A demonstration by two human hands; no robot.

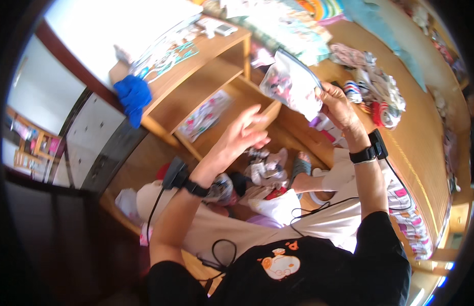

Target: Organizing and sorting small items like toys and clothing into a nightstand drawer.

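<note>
My right hand grips a zip-top plastic bag by its upper corner, at the dark closure strip. The bag is partly see-through, with pink and dark small items inside. To the left of it my left hand is raised with its fingers apart and nothing in them, over an open drawer of a wooden cabinet. A bag with a floral print lies inside the drawer. Below my hands, a heap of socks or small clothes lies on the floor near my sandalled foot.
On the wooden cabinet top lie papers and small objects, and a blue cloth hangs over its corner. At the right, crumpled clothes lie on a bed mat. A white bag stands between my legs.
</note>
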